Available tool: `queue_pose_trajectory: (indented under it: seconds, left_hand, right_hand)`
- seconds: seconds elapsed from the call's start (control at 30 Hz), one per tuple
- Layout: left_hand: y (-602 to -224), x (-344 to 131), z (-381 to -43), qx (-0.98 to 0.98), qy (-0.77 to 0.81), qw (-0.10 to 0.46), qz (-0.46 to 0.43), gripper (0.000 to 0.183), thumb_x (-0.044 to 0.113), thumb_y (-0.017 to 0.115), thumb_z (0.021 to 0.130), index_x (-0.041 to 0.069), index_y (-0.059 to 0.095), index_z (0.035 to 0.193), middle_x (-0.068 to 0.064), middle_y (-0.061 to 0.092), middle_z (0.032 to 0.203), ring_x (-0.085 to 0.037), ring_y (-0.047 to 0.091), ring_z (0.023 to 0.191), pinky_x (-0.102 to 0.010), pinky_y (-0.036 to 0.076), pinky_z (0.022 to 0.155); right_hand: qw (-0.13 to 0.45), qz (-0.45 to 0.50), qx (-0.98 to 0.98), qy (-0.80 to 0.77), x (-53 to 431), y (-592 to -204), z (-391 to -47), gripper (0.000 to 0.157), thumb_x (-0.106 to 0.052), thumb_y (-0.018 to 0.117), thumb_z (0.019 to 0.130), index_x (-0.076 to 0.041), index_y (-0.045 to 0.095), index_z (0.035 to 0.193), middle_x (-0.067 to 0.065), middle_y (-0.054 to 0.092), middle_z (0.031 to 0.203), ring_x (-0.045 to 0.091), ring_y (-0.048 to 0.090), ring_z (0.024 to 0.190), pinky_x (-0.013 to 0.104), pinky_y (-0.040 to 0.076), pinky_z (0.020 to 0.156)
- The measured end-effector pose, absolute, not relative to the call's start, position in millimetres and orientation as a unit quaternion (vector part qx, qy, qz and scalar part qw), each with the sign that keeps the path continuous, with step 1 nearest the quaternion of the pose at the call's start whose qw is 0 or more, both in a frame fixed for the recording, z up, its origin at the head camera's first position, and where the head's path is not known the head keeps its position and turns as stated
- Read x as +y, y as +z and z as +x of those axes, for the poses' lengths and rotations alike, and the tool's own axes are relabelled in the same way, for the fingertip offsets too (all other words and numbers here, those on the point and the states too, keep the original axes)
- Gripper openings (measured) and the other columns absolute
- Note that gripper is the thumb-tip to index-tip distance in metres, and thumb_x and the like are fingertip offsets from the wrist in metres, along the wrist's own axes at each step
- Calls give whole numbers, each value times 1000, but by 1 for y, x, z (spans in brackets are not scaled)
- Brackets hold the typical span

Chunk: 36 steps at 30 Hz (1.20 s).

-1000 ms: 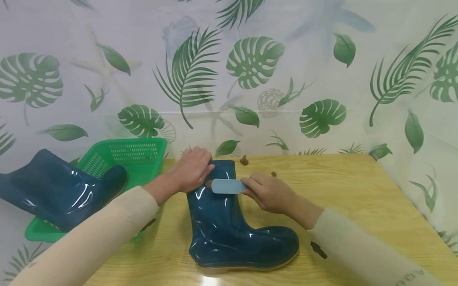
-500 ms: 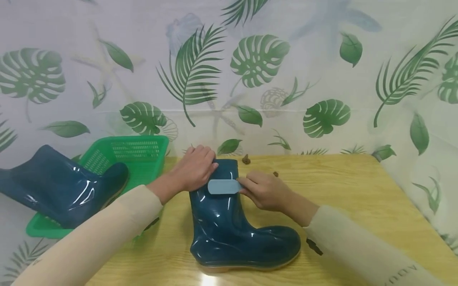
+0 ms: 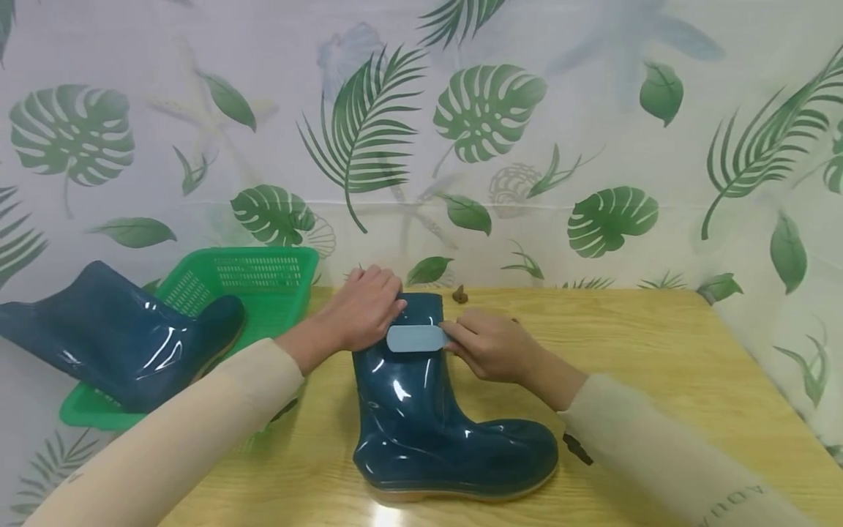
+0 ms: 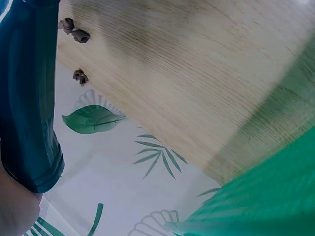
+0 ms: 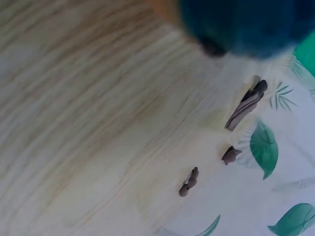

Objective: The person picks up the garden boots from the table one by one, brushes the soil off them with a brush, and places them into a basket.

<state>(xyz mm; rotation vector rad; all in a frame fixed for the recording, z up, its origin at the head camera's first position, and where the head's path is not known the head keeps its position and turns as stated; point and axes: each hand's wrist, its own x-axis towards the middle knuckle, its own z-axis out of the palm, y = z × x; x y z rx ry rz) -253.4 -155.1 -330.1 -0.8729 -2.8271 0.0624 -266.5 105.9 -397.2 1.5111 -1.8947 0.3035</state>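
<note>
A glossy dark blue rubber boot [image 3: 402,388] stands upright on the table, its toe pointing right in the head view. My left hand [image 3: 369,307] grips the top of its shaft from the left side. In my right hand [image 3: 490,344] is the narrow end of a light blue flat scraper [image 3: 415,339]. The scraper's broad, rounded blade lies across the upper shaft, close to my left fingers. In the left wrist view, the boot's shaft [image 4: 29,93] runs down to my left hand [image 4: 17,206]. The right wrist view shows the boot [image 5: 246,24] blurred; the scraper is not visible there.
A second blue rubber boot [image 3: 141,344] lies tilted across a green plastic basket [image 3: 303,285] on the left. Brown clumps of what looks like mud sit on the wooden table [image 3: 626,351], one clump [image 3: 460,295] near the back edge. A leaf-print cloth [image 3: 408,146] hangs behind.
The scraper has moved left across the shaft towards my left hand. A brown patch seen beside its blade a second ago no longer shows. The whole view has shifted slightly.
</note>
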Motion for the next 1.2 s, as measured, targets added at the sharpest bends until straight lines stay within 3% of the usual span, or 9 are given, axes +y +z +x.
queue_pose_trajectory:
  seconds: [0.23,0.63,0.93,1.2]
  left_hand:
    - [-324,-162,-256,-948,11,88,-305,27,30,40,107,10,58,106,-5,54,97,-24,46,95,-43,37,87]
    - [-322,-164,-258,-949,-23,71,-306,26,30,42,107,12,61,105,-3,58,100,-23,47,97,-42,38,90]
    - [-319,-163,-256,-941,-51,85,-324,26,26,42,107,10,60,99,-4,54,93,-24,45,93,-42,36,82]
    - [-320,-164,-258,-938,-64,76,-332,24,24,42,107,10,60,101,-5,56,95,-24,46,93,-41,36,81]
  right_hand:
    - [330,575,-737,135,121,-393,-265,50,-36,32,109,2,65,109,5,60,83,14,53,69,25,49,61]
    - [327,582,-735,120,102,-393,-261,41,-31,41,108,1,66,112,4,58,80,13,48,66,22,44,59]
    - [333,580,-732,125,122,-394,-264,51,-37,32,109,1,65,109,2,55,79,12,48,67,23,45,59]
    - [344,587,-725,110,91,-392,-261,42,-33,40,108,0,66,115,5,58,81,14,49,67,22,44,59]
